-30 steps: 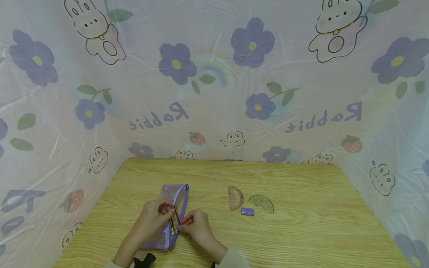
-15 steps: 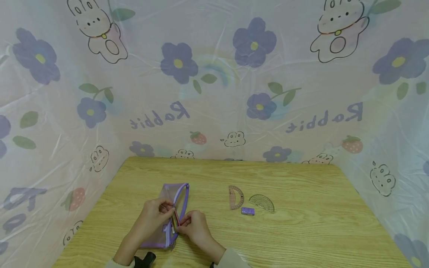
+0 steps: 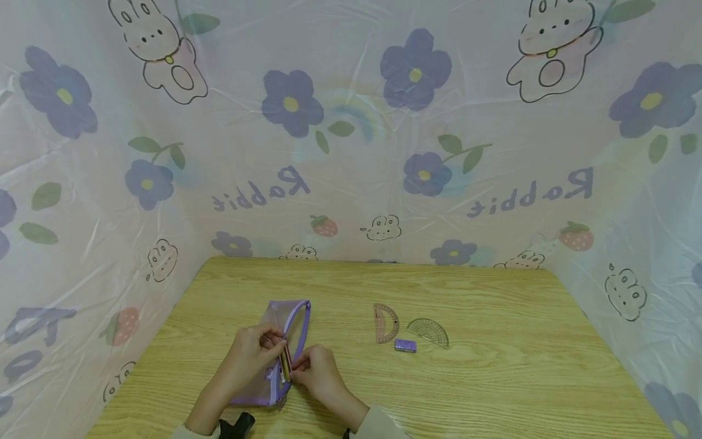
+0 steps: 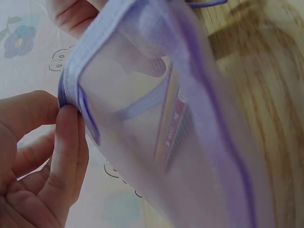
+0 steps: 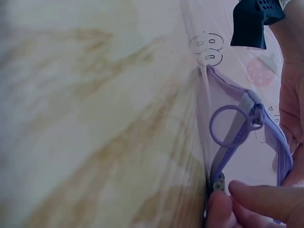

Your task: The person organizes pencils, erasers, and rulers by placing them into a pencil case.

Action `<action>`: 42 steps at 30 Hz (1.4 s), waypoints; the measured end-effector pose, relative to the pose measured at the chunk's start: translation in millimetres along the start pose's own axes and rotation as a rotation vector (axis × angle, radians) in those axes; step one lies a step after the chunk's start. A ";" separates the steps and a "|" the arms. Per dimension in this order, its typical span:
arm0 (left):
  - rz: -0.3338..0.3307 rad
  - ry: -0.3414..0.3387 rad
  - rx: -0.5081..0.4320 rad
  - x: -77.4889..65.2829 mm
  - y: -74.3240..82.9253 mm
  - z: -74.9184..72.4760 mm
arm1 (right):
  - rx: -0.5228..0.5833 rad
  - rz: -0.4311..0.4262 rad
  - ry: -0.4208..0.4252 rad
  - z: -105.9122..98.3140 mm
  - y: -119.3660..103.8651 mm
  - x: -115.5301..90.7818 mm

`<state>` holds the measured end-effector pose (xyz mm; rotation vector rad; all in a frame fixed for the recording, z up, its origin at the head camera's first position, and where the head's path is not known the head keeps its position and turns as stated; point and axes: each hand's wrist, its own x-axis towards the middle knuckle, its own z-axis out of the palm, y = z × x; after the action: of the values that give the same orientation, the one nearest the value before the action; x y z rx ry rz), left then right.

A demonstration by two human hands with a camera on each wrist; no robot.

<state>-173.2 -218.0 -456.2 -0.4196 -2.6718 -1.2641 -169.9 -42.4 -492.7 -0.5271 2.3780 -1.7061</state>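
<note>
A translucent mesh pencil case (image 3: 255, 390) with purple zipper edging lies on the left of the table, its mouth unzipped. Several pencils (image 3: 284, 366) lie inside, also seen through the mesh as dark red pencils (image 4: 172, 126) in the left wrist view. My left hand (image 3: 258, 347) pinches the upper zipper edge between thumb and fingers. At the other edge of the mouth, my right hand (image 3: 319, 372) has thumb and fingertips against the case, beside the pencil ends. A round zipper pull (image 5: 230, 126) hangs near the corner. The right fingertips' exact hold is partly hidden.
Right of the hands lie a pinkish protractor (image 3: 386, 323), a clear protractor (image 3: 429, 332) and a purple-wrapped eraser (image 3: 405, 346) on the wooden table (image 3: 493, 390). A printed rabbit-and-flower sheet (image 3: 351, 146) hangs around the back and sides.
A red pencil that slanted out toward my right fingers has shifted left and now lies alongside the other pencils in the case. The left hand keeps its place.
</note>
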 end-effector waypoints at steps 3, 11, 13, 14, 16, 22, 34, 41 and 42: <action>-0.002 0.000 0.004 -0.1 0.9 -0.2 | 0.000 0.003 -0.012 0.0 0.1 -0.2; -0.006 0.002 0.013 -0.6 1.0 0.5 | 0.088 0.011 -0.037 3.2 1.3 -1.6; -0.005 0.002 0.016 -0.7 0.6 0.8 | 0.145 0.033 -0.049 4.9 1.5 -2.2; -0.006 0.003 0.017 -0.7 0.5 0.8 | 0.163 0.039 -0.052 5.7 1.5 -2.3; -0.007 0.005 0.018 -0.6 0.6 0.8 | 0.177 0.036 -0.057 6.9 1.0 -2.4; -0.020 0.003 0.014 -0.7 1.8 0.1 | 0.169 0.033 -0.066 8.0 -0.8 -2.5; -0.013 0.003 0.015 -0.8 0.9 0.0 | 0.195 0.033 -0.050 2.1 1.2 -4.3; -0.018 0.005 0.016 -0.6 1.6 -0.5 | 0.158 0.029 -0.042 -5.9 2.7 -3.1; -0.017 0.004 0.016 -0.6 1.7 -0.5 | 0.151 0.025 -0.042 -7.2 2.9 -3.0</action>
<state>-172.1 -217.5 -454.7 -0.3920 -2.6858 -1.2466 -170.1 -34.1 -493.3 -0.5028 2.1957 -1.8259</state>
